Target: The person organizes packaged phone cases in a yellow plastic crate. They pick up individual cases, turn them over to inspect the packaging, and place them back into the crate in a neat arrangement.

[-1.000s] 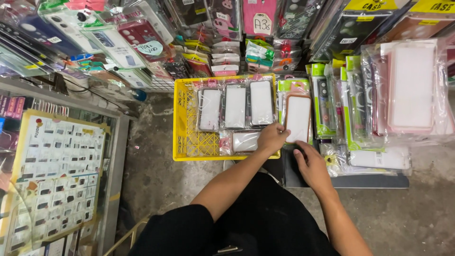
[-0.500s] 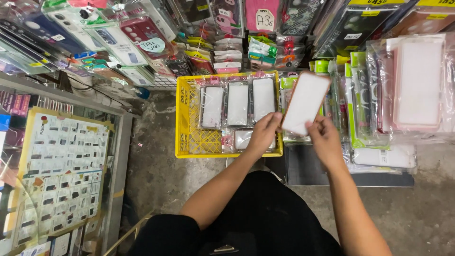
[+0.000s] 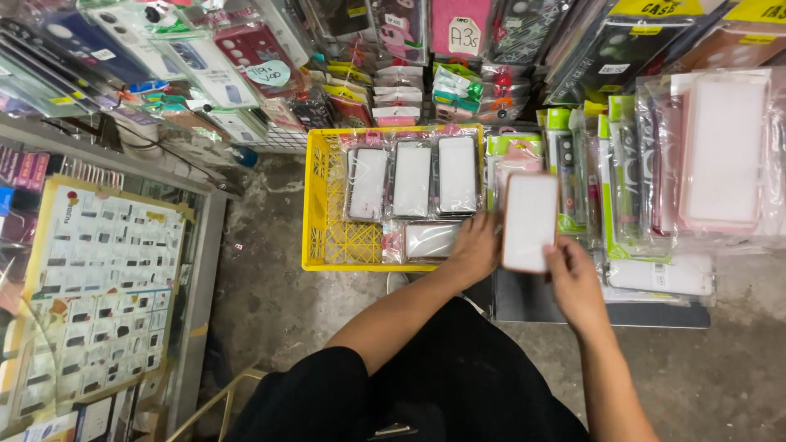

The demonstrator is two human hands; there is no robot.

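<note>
1. Starting at the far left, a glass-topped counter (image 3: 106, 270) holds a yellow-edged sheet covered with rows of small pictures (image 3: 102, 290).
2. Behind it, packaged phone cases (image 3: 205, 65) hang and lean in overlapping rows along the back.
3. A yellow plastic crate (image 3: 327, 213) sits on the concrete floor (image 3: 262, 286); three packets with pale, blank faces (image 3: 412, 180) stand side by side inside it, and a fourth packet (image 3: 430, 240) lies flat in front of them.
4. The left hand (image 3: 472, 250) rests at the crate's near right corner, touching the right end of that flat packet. Its fingers are curled downward, but whether they are closed on the packet cannot be told.
5. A white phone-case packet (image 3: 530, 221) is held upright just right of the crate, its long side vertical, in front of the green-edged packets (image 3: 573, 172).
6. The right hand (image 3: 575, 282) is clamped on this white packet's lower right edge, thumb and fingers pinching it.
7. Farther right, larger clear bags holding pink-rimmed white cases (image 3: 720, 151) lean against the display, and another white packet (image 3: 659, 277) lies flat below them.
</note>
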